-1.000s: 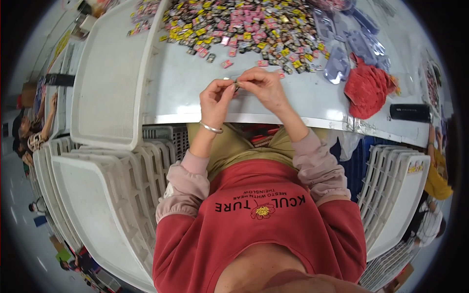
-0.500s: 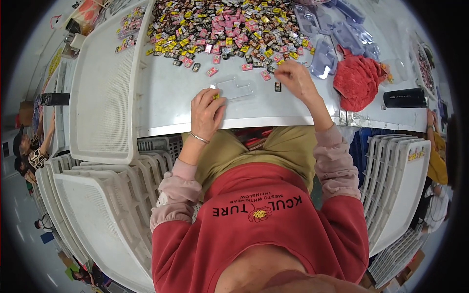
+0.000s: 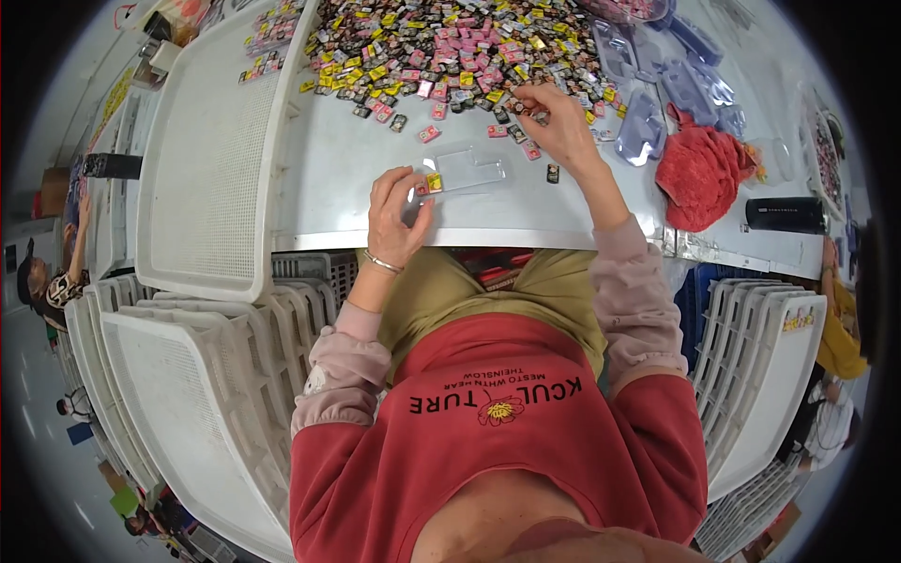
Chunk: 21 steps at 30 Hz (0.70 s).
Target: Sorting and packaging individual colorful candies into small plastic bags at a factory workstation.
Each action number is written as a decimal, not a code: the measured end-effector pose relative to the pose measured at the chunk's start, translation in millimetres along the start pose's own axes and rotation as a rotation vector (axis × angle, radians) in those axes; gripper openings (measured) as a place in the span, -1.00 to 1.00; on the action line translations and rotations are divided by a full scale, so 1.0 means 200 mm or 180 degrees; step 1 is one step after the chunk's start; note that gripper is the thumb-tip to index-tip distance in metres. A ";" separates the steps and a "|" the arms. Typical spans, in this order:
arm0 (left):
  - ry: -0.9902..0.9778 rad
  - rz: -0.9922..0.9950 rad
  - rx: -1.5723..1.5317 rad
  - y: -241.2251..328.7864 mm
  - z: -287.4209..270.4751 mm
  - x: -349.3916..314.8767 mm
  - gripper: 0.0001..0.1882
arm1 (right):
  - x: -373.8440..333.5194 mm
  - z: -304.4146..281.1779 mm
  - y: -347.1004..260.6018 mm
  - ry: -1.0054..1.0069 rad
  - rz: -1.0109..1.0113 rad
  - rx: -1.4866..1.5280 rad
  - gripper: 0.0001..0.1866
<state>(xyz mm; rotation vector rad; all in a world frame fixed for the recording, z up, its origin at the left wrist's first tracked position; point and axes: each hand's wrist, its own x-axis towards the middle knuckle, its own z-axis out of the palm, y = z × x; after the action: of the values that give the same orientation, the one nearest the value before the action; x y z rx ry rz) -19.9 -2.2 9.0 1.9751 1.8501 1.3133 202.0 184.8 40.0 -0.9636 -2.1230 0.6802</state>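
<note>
On the table in front of me lies a shallow clear plastic tray (image 3: 474,172). My left hand (image 3: 394,214) curls around its left end, fingertips at the edge and thumb apart from them. A small yellow piece (image 3: 433,181) and a pink one sit in that end, beside my fingers. My right hand (image 3: 566,136) reaches to the near edge of a heap of small pink, yellow and black pieces (image 3: 460,52). Its thumb and forefinger close on a small dark piece (image 3: 515,106), partly hidden. A loose black piece (image 3: 553,173) lies to the right of the tray.
Right of the heap are bluish clear plastic shells (image 3: 642,129), a crumpled red cloth (image 3: 699,178) and a black cylinder (image 3: 785,215). A white mesh tray (image 3: 211,159) stands at left. White crates (image 3: 178,375) are stacked below, on both sides. Other people work at the edges.
My right hand has moved away and left, to the heap's edge, and now pinches a piece. The left hand's fingers have spread, showing the yellow and pink pieces. The view has shifted slightly.
</note>
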 end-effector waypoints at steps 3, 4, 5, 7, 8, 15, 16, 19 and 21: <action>0.0107 -0.0044 -0.0098 -0.01 0.00 0.00 -0.62 | -0.02 0.01 -0.10 -0.0296 -0.0044 0.0147 -0.69; 0.0135 -0.0039 -0.0132 -0.02 0.00 -0.01 -0.62 | -0.02 0.02 -0.13 -0.0353 -0.0174 0.0254 -0.72; 0.0146 -0.0088 -0.0108 -0.02 0.00 -0.02 -0.62 | -0.02 0.04 -0.16 -0.0400 -0.0181 0.0282 -0.72; 0.0176 -0.0032 -0.0043 -0.02 0.00 -0.01 -0.65 | -0.03 0.08 -0.21 -0.0868 0.0000 0.0743 -0.73; 0.0204 0.0027 -0.0047 -0.02 0.00 -0.01 -0.65 | -0.02 0.09 -0.23 -0.1292 0.0164 0.0868 -0.72; 0.0041 0.0207 0.0082 -0.03 0.01 0.00 -0.69 | 0.00 0.26 -0.24 -0.1756 -0.0122 0.0813 -0.77; 0.0035 0.0202 0.0080 -0.04 0.01 0.00 -0.69 | 0.03 0.27 -0.25 -0.1962 -0.0086 0.0674 -0.79; -0.0074 0.0384 0.0191 -0.05 0.01 -0.01 -0.69 | 0.05 0.29 -0.27 -0.2216 -0.0059 0.0507 -0.84; -0.0095 0.0365 0.0210 -0.05 0.01 -0.01 -0.72 | 0.03 0.32 -0.26 -0.2269 -0.0072 0.0482 -0.87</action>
<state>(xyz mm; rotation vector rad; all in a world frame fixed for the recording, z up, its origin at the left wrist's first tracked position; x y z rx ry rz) -25.3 -0.8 0.0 2.1516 1.8137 1.2598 128.0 148.4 38.6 -0.6648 -2.6213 1.2978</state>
